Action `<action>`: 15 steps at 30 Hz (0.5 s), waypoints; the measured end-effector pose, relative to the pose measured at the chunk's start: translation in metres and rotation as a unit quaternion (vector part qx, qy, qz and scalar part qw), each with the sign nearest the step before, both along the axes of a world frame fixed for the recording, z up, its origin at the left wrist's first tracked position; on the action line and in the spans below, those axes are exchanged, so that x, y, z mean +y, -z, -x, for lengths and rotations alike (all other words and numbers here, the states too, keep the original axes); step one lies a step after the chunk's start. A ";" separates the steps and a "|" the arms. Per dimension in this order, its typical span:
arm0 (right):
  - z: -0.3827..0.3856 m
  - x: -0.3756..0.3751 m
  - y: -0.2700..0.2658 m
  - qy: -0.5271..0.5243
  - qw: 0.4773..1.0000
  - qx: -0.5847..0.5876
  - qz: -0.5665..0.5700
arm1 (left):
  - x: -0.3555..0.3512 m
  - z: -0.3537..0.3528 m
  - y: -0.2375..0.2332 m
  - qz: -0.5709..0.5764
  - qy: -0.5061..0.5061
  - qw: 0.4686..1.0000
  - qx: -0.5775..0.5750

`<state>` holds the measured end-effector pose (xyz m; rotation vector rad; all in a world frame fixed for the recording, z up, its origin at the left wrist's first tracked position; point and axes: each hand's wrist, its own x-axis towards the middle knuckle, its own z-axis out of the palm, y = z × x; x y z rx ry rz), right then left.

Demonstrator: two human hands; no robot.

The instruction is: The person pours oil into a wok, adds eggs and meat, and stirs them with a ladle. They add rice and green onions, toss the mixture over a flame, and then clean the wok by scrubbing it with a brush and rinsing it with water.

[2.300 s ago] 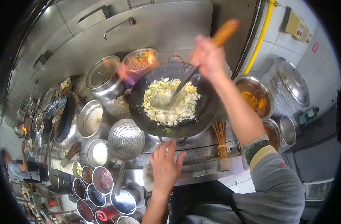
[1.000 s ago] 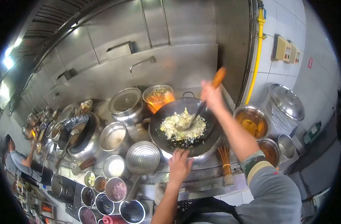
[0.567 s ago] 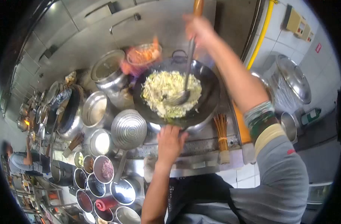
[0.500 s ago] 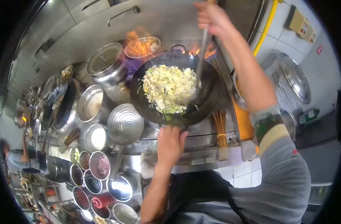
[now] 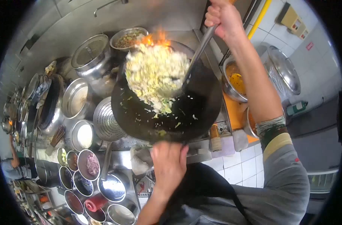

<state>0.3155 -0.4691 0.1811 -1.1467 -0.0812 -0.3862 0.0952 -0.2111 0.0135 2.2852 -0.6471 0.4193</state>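
Observation:
My left hand (image 5: 168, 162) is closed at the near edge of a black wok (image 5: 203, 107), where the wok's handle is mostly hidden under the fingers. My right hand (image 5: 226, 19), raised at the upper right, grips the upper shaft of a long metal ladle (image 5: 201, 47). The ladle's bowl is down in the wok against the food. Fried rice (image 5: 156, 73) with yellow and green bits is blurred and heaped at the wok's far side, some of it seemingly in the air. Loose grains are scattered over the near wall. Flames (image 5: 158, 37) show behind the wok.
A perforated skimmer (image 5: 108, 119) lies left of the wok, near a lidded pot (image 5: 90, 52) and an open pot (image 5: 76, 98). Several ingredient tins surround a red bottle (image 5: 96, 202). An orange-sauce bowl (image 5: 235, 80) stands right. Another person (image 5: 14, 167) is far left.
The wok has tilted and come nearer to me, and the rice has shifted toward its far side. My left hand stays on the wok; my right still grips the ladle. The view has shifted.

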 end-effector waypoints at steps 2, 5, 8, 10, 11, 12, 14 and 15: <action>-0.005 0.016 0.007 -0.011 0.999 0.012 0.052 | -0.011 -0.039 -0.008 0.023 0.009 0.999 -0.020; 0.004 0.062 0.036 0.085 0.981 -0.042 0.171 | -0.016 -0.053 0.060 -0.045 -0.041 0.998 -0.013; 0.022 0.041 0.005 -0.038 0.985 -0.122 0.120 | 0.010 -0.014 0.079 -0.034 0.002 0.999 -0.023; 0.026 0.020 -0.011 -0.038 0.994 -0.052 0.085 | 0.009 -0.025 0.050 -0.013 0.001 0.999 -0.042; 0.024 0.012 -0.017 -0.035 0.994 -0.050 0.092 | 0.008 -0.025 0.040 0.008 -0.004 0.999 -0.033; 0.023 0.008 -0.025 -0.028 0.994 -0.052 0.096 | 0.003 -0.045 0.040 0.016 -0.007 0.999 -0.027; 0.026 0.004 -0.033 -0.028 0.993 -0.068 0.095 | -0.006 -0.077 0.054 -0.003 -0.013 0.999 -0.037; 0.023 -0.003 -0.023 -0.028 0.993 -0.097 0.069 | -0.009 -0.089 0.059 -0.004 -0.021 0.999 -0.050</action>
